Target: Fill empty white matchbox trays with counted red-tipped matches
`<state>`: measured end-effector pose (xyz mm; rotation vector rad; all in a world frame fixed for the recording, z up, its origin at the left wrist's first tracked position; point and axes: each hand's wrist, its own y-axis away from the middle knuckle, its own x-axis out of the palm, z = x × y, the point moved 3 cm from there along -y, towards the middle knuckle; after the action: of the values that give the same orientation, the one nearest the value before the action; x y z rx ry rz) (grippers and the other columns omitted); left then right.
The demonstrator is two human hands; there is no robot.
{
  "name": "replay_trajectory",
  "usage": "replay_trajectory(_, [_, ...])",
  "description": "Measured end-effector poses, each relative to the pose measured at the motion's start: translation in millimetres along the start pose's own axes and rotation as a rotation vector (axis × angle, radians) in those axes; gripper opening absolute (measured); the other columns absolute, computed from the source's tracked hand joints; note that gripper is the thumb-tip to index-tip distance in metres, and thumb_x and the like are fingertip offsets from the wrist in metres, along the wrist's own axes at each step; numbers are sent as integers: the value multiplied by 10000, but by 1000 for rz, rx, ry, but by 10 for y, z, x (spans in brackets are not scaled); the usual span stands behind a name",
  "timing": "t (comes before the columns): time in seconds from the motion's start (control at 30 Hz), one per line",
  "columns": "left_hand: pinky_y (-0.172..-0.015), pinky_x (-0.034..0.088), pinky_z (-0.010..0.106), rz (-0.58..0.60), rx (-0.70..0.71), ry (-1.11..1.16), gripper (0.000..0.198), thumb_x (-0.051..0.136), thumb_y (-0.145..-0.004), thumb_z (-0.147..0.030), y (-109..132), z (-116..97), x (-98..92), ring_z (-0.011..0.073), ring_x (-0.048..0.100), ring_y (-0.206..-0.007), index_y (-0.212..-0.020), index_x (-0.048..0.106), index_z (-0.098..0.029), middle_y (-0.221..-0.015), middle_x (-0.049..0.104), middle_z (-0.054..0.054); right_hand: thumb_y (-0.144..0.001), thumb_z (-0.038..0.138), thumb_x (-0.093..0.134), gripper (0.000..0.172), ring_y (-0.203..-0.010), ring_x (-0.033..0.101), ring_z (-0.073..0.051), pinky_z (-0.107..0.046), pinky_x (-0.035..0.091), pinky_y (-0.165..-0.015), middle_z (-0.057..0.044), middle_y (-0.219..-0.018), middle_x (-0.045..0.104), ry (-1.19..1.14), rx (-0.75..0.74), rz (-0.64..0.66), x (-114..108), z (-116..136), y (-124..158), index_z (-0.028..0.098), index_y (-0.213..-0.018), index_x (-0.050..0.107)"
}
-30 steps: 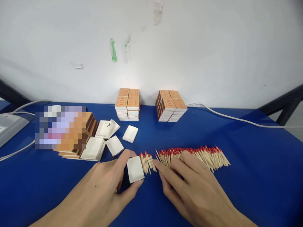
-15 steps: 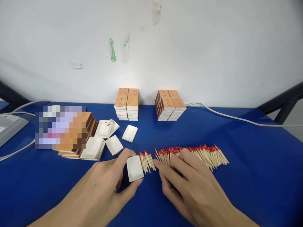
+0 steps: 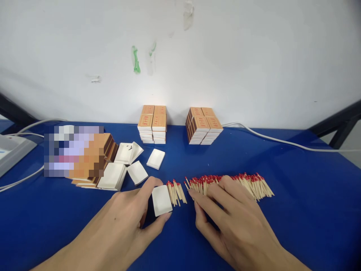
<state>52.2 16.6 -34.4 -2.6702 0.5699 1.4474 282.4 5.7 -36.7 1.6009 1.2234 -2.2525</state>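
Note:
My left hand [image 3: 128, 214] grips a white matchbox tray [image 3: 162, 200] by its near and far ends, its open side facing up. Directly right of the tray lies a small bunch of matches [image 3: 176, 192], red heads pointing away from me. Across a narrow gap stretches a long row of matches [image 3: 261, 186], heads also at the far side. My right hand [image 3: 228, 214] rests at the left part of this row, fingers bent over it and partly covering it. Its index finger and thumb are slightly apart at the row's left end, with nothing visible between them.
Two stacks of closed matchboxes, a left stack [image 3: 152, 124] and a right stack [image 3: 203, 126], stand by the wall. Loose white trays [image 3: 137, 173] and brown sleeves [image 3: 111, 145] lie at left beside a blurred patch [image 3: 73, 150]. A white cable [image 3: 270, 143] runs behind, right.
My right hand has drawn back slightly to the right, away from the small bunch of matches. My left hand keeps its hold on the tray. The view has shifted a little.

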Motion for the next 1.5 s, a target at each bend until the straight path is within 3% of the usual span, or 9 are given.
replay_trajectory(0.2, [-500, 391, 201, 11, 4, 8, 234, 601, -1092, -498, -5, 21, 2, 120, 546, -481, -1249, 650, -331, -614, 514, -111, -1097, 90, 610, 206, -820, 454, -222, -400, 435, -740, -43, -838, 600, -39, 2, 47, 15, 8, -1, 104, -1173, 802])
replay_trajectory(0.47, [-461, 359, 189, -11, 19, 5, 213, 602, -1088, -487, -10, -9, -13, 114, 500, -467, -1213, 655, -323, -605, 483, -110, -1080, 89, 627, 192, -831, 446, -233, -419, 398, -765, -54, -825, 596, 40, 48, -5, -9, -17, 19, 120, -1017, 805])
replay_trajectory(1.0, [-446, 357, 181, -40, 33, 7, 204, 636, -1071, -467, -3, 3, 6, 108, 504, -453, -1203, 664, -314, -592, 497, -114, -1090, 91, 623, 247, -849, 452, -256, -424, 420, -804, -77, -812, 624, 102, 6, 7, 6, 0, 11, 30, -1130, 859])
replay_trajectory(1.5, [-470, 369, 193, -19, 14, 4, 229, 633, -1069, -484, -33, 22, 30, 117, 532, -472, -1226, 653, -320, -603, 509, -112, -1103, 81, 616, 233, -847, 530, -227, -413, 493, -789, -56, -844, 651, -123, 73, 16, -4, 39, 70, 75, -1210, 822])
